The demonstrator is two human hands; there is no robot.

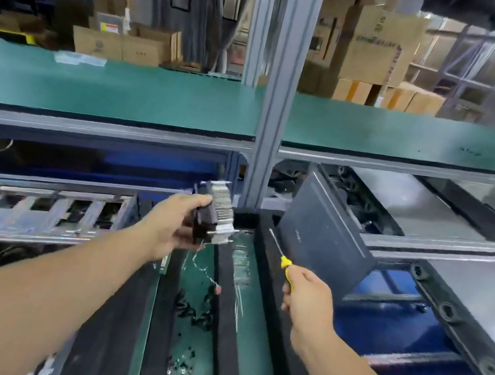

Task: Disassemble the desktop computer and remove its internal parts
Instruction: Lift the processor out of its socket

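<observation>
Loose screws (pixel 185 371) litter your tray (pixel 226 316).
Left hand (pixel 166 229) grips heatsink (pixel 216 215), right hand (pixel 307 300) grips screwdriver (pixel 281 252) beside it; trailing wire may snag.

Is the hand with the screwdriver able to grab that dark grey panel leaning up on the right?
Probably not yet. The right hand is wrapped round the yellow screwdriver, so it has no free fingers. The dark grey panel leans close ahead of it, with nothing between them.
</observation>
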